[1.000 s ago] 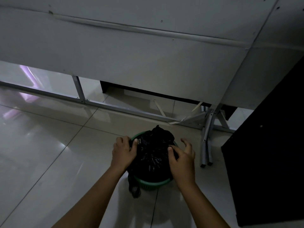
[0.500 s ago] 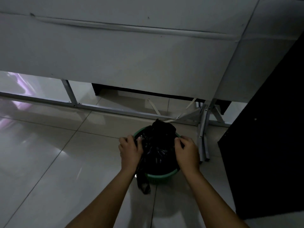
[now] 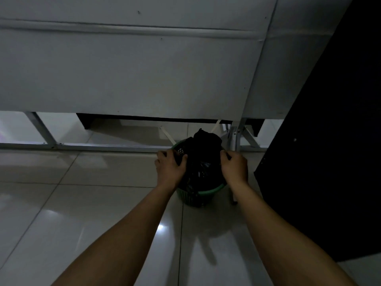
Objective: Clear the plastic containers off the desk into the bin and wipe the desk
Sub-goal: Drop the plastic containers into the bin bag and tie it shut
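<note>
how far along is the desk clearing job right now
Done: cannot tell; neither desk top nor containers are in view, and the bin's contents are hidden by the black bag. In hand: the left hand and right hand are on the bag at the rim of the green bin on the floor. Left: no cloth shows, so wiping looks not yet begun.

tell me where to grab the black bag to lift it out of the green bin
Grip the bunched top of the black bin bag, coming straight down from above. It stands gathered above the green bin rim, while the left hand and right hand cover its sides.
</note>
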